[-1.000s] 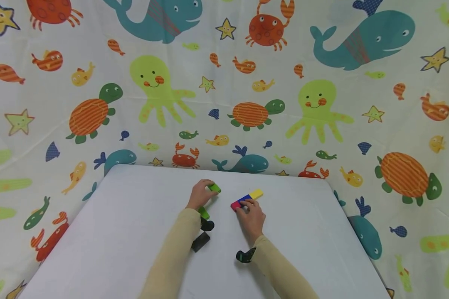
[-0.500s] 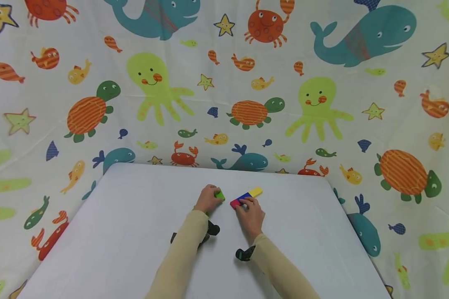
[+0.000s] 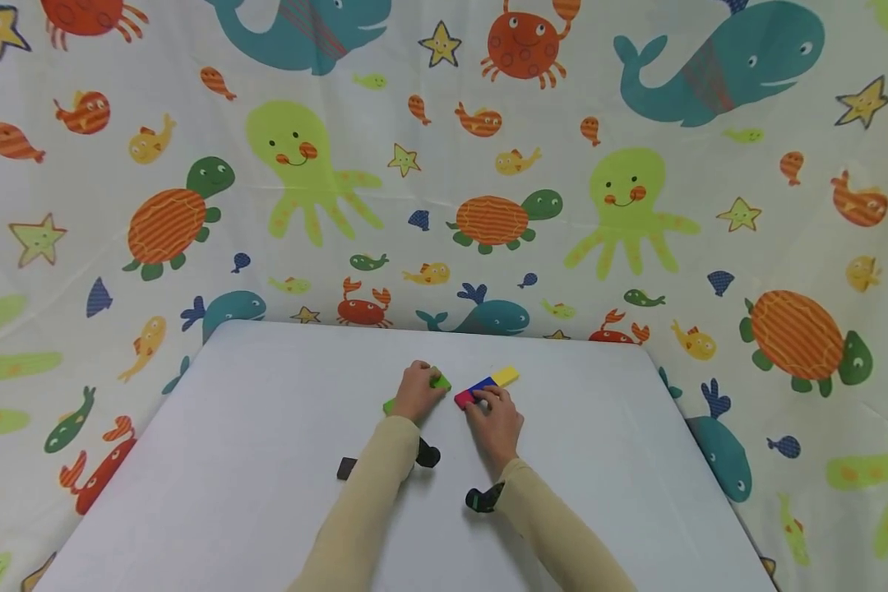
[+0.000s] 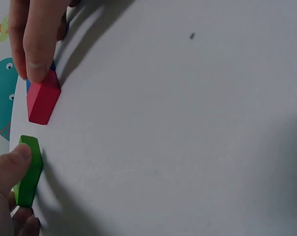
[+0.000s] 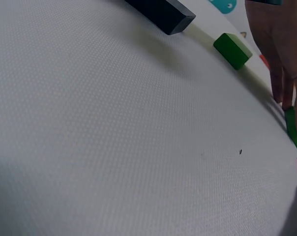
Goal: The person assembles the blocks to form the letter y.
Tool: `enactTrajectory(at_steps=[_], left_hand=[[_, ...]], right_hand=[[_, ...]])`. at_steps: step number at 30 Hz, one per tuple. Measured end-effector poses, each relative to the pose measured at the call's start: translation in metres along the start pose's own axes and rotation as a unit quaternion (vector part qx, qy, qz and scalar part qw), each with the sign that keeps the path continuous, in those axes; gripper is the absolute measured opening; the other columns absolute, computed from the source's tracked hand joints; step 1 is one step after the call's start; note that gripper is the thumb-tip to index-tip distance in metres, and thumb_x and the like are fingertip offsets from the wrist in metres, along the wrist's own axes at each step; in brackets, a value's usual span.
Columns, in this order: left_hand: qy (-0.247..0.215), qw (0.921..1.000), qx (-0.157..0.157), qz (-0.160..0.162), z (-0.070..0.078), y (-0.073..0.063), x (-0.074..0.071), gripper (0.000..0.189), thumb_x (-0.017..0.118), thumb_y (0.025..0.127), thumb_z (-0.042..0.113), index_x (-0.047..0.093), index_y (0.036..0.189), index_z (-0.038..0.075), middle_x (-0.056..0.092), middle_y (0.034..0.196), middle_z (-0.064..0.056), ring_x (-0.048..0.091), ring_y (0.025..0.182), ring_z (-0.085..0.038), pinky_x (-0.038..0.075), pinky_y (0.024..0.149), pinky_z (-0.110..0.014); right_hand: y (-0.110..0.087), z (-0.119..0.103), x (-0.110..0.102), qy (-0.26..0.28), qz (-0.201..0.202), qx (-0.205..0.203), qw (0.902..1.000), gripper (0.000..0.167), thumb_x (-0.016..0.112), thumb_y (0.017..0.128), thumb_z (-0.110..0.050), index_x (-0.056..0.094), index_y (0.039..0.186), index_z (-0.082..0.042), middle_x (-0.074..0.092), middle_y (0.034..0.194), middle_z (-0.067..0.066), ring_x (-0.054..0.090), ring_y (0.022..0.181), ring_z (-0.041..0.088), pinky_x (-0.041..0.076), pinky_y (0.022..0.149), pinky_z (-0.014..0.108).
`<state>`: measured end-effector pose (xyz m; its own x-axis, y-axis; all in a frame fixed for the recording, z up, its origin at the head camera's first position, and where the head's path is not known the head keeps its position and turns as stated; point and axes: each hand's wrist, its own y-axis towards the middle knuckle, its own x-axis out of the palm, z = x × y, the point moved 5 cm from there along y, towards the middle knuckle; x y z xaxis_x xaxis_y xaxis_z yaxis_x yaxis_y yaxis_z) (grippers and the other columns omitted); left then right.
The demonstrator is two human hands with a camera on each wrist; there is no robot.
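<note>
My left hand [image 3: 417, 395] pinches a green block [image 3: 441, 381] just left of the row's red end. In the left wrist view the thumb lies on this green block [image 4: 32, 172], with a small gap to the red block [image 4: 44, 101]. A red, a blue [image 3: 483, 385] and a yellow block [image 3: 506, 375] form a slanting row on the table. My right hand [image 3: 499, 427] holds the row at its red block [image 3: 463, 399], thumb and finger near the blue joint. A second green block [image 3: 389, 406] lies left of my left hand, partly hidden by it.
A black block [image 3: 346, 469] lies beside the left sleeve, which partly covers it. Black wrist cameras hang under both wrists. The white table [image 3: 266, 444] ends at the back against a curtain [image 3: 429, 148] printed with sea animals.
My left hand has moved right and slightly nearer with the green block, closer to the red block. The loose green block now shows left of that hand. My right hand has stayed in place.
</note>
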<state>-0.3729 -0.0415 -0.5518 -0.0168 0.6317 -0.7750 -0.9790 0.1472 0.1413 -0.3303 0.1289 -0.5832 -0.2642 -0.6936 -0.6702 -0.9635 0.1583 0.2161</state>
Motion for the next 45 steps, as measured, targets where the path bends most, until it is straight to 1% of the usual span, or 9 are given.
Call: enactTrajectory(at_steps=[2, 5, 13, 18, 21, 27, 33, 37, 45], left_hand=[[0.003, 1.0000, 0.007, -0.004, 0.001, 0.002, 0.001, 0.031, 0.076, 0.084, 0.010, 0.070, 0.112, -0.002, 0.054, 0.123, -0.024, 0.052, 0.113, -0.037, 0.044, 0.099, -0.048], [0.008, 0.9998, 0.009, -0.015, 0.003, 0.004, 0.002, 0.031, 0.075, 0.085, 0.008, 0.070, 0.114, -0.001, 0.053, 0.126, -0.024, 0.052, 0.115, -0.037, 0.044, 0.100, -0.047], [-0.003, 0.9989, 0.028, -0.037, 0.010, 0.008, 0.007, 0.033, 0.073, 0.085, 0.007, 0.069, 0.116, -0.003, 0.055, 0.128, -0.025, 0.052, 0.118, -0.039, 0.042, 0.103, -0.048], [0.000, 0.9984, 0.028, -0.050, 0.011, 0.011, 0.011, 0.034, 0.072, 0.087, 0.007, 0.068, 0.120, -0.002, 0.054, 0.132, -0.023, 0.051, 0.122, -0.038, 0.040, 0.105, -0.047], [-0.001, 0.9977, 0.037, -0.056, 0.012, 0.011, 0.011, 0.034, 0.071, 0.087, 0.006, 0.068, 0.120, -0.002, 0.053, 0.134, -0.024, 0.050, 0.123, -0.039, 0.039, 0.106, -0.047], [-0.008, 0.9968, 0.049, -0.063, 0.012, 0.012, 0.012, 0.032, 0.069, 0.088, 0.005, 0.068, 0.119, -0.003, 0.052, 0.134, -0.025, 0.049, 0.125, -0.040, 0.038, 0.107, -0.048], [0.002, 0.9960, 0.055, -0.071, 0.012, 0.013, 0.016, 0.030, 0.068, 0.090, 0.007, 0.068, 0.119, -0.002, 0.052, 0.134, -0.024, 0.050, 0.125, -0.039, 0.038, 0.107, -0.047], [0.000, 0.9962, 0.056, -0.066, 0.013, 0.013, 0.017, 0.030, 0.068, 0.090, 0.006, 0.068, 0.119, -0.003, 0.053, 0.133, -0.024, 0.051, 0.124, -0.039, 0.038, 0.107, -0.047], [-0.018, 0.9967, 0.064, -0.047, 0.013, 0.010, 0.014, 0.034, 0.070, 0.087, 0.003, 0.065, 0.119, -0.008, 0.055, 0.130, -0.025, 0.053, 0.120, -0.039, 0.040, 0.104, -0.048]], right_hand=[[0.001, -0.001, -0.001, 0.002, 0.003, -0.002, 1.0000, 0.031, 0.073, 0.087, -0.030, 0.073, 0.114, -0.014, 0.058, 0.127, 0.006, 0.056, 0.114, 0.027, 0.033, 0.096, 0.056], [0.003, -0.002, 0.000, -0.005, 0.003, -0.003, 1.0000, 0.031, 0.073, 0.087, -0.030, 0.073, 0.114, -0.015, 0.058, 0.127, 0.007, 0.056, 0.115, 0.027, 0.034, 0.095, 0.056], [0.003, -0.003, 0.000, -0.007, -0.002, 0.000, 1.0000, 0.031, 0.073, 0.088, -0.032, 0.073, 0.114, -0.016, 0.058, 0.128, 0.007, 0.056, 0.114, 0.027, 0.034, 0.095, 0.055], [0.002, -0.004, -0.001, -0.007, -0.003, -0.002, 1.0000, 0.030, 0.073, 0.088, -0.031, 0.073, 0.114, -0.016, 0.058, 0.129, 0.007, 0.056, 0.114, 0.027, 0.035, 0.094, 0.055], [0.002, -0.005, -0.002, -0.007, -0.002, -0.005, 1.0000, 0.030, 0.073, 0.088, -0.031, 0.073, 0.114, -0.016, 0.058, 0.128, 0.008, 0.055, 0.115, 0.028, 0.035, 0.094, 0.055], [0.002, -0.002, -0.001, -0.007, 0.002, -0.007, 0.9999, 0.031, 0.073, 0.088, -0.032, 0.073, 0.114, -0.016, 0.059, 0.127, 0.007, 0.055, 0.115, 0.028, 0.035, 0.093, 0.054], [0.002, 0.000, 0.000, -0.005, 0.003, -0.006, 1.0000, 0.031, 0.073, 0.088, -0.032, 0.073, 0.114, -0.015, 0.059, 0.127, 0.006, 0.056, 0.114, 0.026, 0.034, 0.093, 0.053], [0.001, 0.000, 0.000, 0.005, 0.003, -0.004, 1.0000, 0.030, 0.073, 0.088, -0.031, 0.073, 0.114, -0.014, 0.059, 0.126, 0.005, 0.057, 0.111, 0.026, 0.034, 0.093, 0.053], [0.000, -0.001, 0.000, 0.006, 0.010, -0.012, 0.9999, 0.030, 0.073, 0.087, -0.030, 0.074, 0.113, -0.014, 0.060, 0.125, 0.005, 0.058, 0.106, 0.025, 0.035, 0.089, 0.053]])
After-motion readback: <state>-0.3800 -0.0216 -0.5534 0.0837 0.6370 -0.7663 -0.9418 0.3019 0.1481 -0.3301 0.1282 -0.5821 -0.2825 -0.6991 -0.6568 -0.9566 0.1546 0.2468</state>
